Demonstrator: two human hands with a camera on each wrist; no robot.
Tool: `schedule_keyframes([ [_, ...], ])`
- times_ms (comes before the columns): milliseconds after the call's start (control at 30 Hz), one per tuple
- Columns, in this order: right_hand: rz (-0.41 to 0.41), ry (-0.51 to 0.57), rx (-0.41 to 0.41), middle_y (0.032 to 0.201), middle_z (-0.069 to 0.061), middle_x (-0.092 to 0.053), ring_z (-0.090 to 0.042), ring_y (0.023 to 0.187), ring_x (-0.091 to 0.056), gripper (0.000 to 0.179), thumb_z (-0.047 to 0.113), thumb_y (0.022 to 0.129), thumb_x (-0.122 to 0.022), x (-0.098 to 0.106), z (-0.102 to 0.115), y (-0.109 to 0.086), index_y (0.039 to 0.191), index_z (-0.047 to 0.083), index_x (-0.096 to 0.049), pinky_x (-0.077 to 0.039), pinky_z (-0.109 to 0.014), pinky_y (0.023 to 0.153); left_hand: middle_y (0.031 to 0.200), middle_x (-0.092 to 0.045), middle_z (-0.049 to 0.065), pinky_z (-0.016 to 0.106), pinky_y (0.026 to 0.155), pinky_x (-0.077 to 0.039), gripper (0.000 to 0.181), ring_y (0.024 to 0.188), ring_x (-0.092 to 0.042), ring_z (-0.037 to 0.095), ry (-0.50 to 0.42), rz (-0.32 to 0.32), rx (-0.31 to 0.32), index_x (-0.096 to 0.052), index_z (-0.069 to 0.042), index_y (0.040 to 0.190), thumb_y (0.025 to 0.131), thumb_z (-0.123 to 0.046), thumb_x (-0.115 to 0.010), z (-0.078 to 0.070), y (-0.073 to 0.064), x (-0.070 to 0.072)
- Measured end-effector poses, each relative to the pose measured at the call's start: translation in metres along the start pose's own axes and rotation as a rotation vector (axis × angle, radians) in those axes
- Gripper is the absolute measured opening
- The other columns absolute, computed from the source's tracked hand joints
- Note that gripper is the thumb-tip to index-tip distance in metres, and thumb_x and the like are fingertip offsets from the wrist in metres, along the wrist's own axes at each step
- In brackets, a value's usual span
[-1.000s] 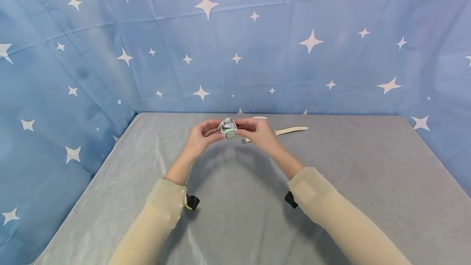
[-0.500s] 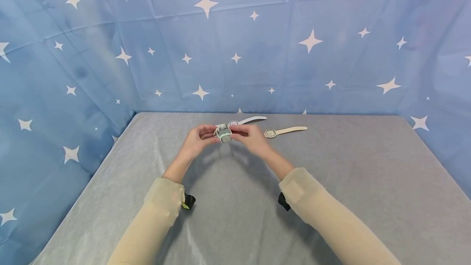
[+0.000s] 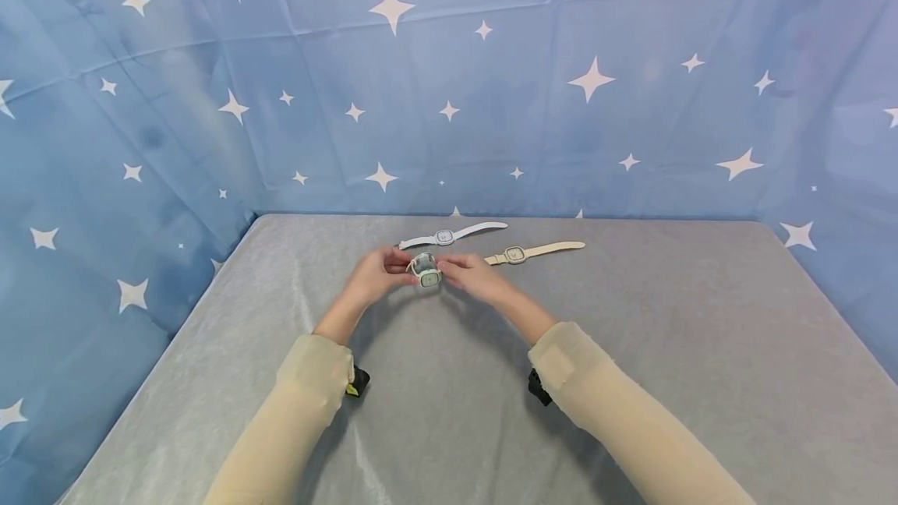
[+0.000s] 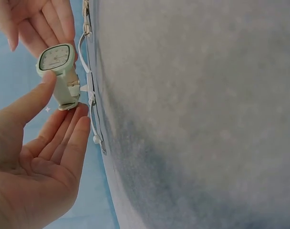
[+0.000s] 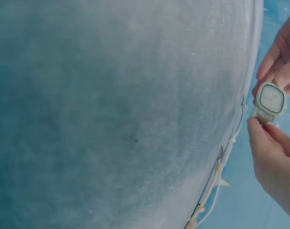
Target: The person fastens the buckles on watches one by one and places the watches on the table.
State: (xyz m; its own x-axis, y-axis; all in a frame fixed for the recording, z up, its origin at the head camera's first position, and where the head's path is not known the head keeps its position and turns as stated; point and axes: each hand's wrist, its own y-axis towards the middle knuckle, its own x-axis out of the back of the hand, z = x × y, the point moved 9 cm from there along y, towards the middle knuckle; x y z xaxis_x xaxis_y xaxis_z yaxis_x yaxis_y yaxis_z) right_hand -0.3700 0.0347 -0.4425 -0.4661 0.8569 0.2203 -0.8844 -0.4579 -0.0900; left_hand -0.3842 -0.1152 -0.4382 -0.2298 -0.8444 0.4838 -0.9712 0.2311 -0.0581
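Note:
A pale green wristwatch (image 3: 429,278) with a rounded square dial is held up above the grey table, its strap curved into a loop. My left hand (image 3: 375,277) pinches it from the left. In the left wrist view the left thumb lies on the lower edge of the watch case (image 4: 55,58), with the fingers under the strap. My right hand (image 3: 480,279) is at the watch's right side, its fairly straight fingertips right at it. The left wrist view shows the right palm unfolded and its thumb apart from the case.
Behind the hands, a white wristwatch (image 3: 445,237) lies stretched out on the grey table (image 3: 666,372). Closer and to the right lies a cream wristwatch (image 3: 515,255), its left strap end partly behind the right hand. A blue star-patterned cloth (image 3: 519,84) hangs along the back and left.
Both hands have come down and nearer with the green watch, slightly to the left. The white and cream watches, partly covered before, now show more fully.

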Motion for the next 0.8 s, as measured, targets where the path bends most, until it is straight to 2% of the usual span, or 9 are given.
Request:
schedule_keyframes([
  [333,-0.004,-0.027,-0.160,0.152,-0.025,-0.043,-0.034,0.142,-0.043,0.048,0.021,0.108,-0.042,-0.0094,-0.0084,0.0000,0.144,-0.011,-0.042,-0.039,-0.038,0.116,0.120,-0.067,0.028,0.039,0.098,-0.055,0.042,0.114,-0.067,0.037,0.068,0.033,0.033,-0.060,0.011,0.120,0.084,-0.002,-0.076,0.0067,0.0022,-0.0056],
  [800,0.010,-0.082,-0.182,0.150,-0.021,-0.048,-0.030,0.141,-0.045,0.047,0.023,0.107,-0.045,-0.0094,-0.0098,-0.0037,0.143,-0.007,-0.047,-0.040,-0.038,0.116,0.112,-0.072,0.022,0.038,0.094,-0.056,0.037,0.106,-0.070,0.032,0.223,0.049,0.057,-0.065,0.007,0.114,0.082,-0.005,-0.079,0.0017,0.0020,-0.0099],
])
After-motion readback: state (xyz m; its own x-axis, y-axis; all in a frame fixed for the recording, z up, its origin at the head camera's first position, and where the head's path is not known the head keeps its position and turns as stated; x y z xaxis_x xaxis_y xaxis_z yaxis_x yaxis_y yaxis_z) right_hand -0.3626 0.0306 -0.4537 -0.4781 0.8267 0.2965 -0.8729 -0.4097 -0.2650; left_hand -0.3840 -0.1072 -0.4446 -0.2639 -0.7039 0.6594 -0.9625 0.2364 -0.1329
